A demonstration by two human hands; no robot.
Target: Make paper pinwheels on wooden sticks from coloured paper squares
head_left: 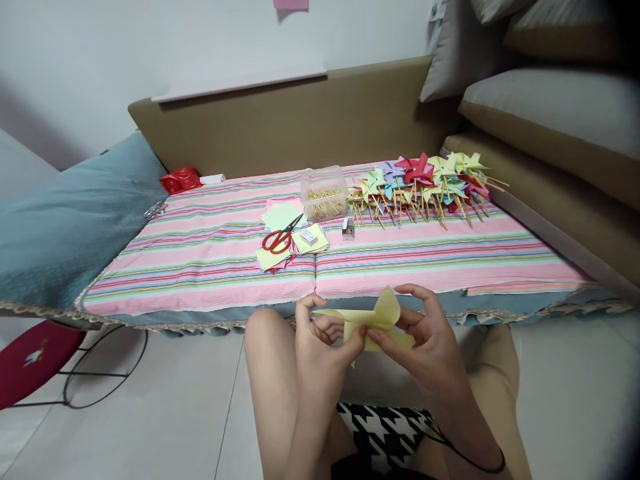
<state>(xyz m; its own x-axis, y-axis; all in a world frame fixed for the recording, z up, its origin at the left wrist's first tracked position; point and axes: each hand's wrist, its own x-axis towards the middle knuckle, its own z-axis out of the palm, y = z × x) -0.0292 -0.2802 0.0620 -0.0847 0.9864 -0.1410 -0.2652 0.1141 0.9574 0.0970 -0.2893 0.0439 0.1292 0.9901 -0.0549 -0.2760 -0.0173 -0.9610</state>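
Above my lap, a pale yellow paper pinwheel (387, 308) is held between both hands, its corners curled toward the middle and no stick visible on it. My left hand (327, 337) grips its left side, thumb pressed near the centre. From the right, my right hand (423, 333) pinches it, with its thumb meeting the other thumb at the centre. Past my knees on the striped cloth lie red-handled scissors (277, 241), stacks of coloured paper squares (274, 259) and a small box (349, 229).
A clear plastic box (324, 175) holds many short wooden sticks. Finished pinwheels (417, 171) on sticks are piled at the right, near stacked cushions (550, 110). A red plastic bag (180, 180) lies at the far left. A red stool (37, 360) stands on the floor.
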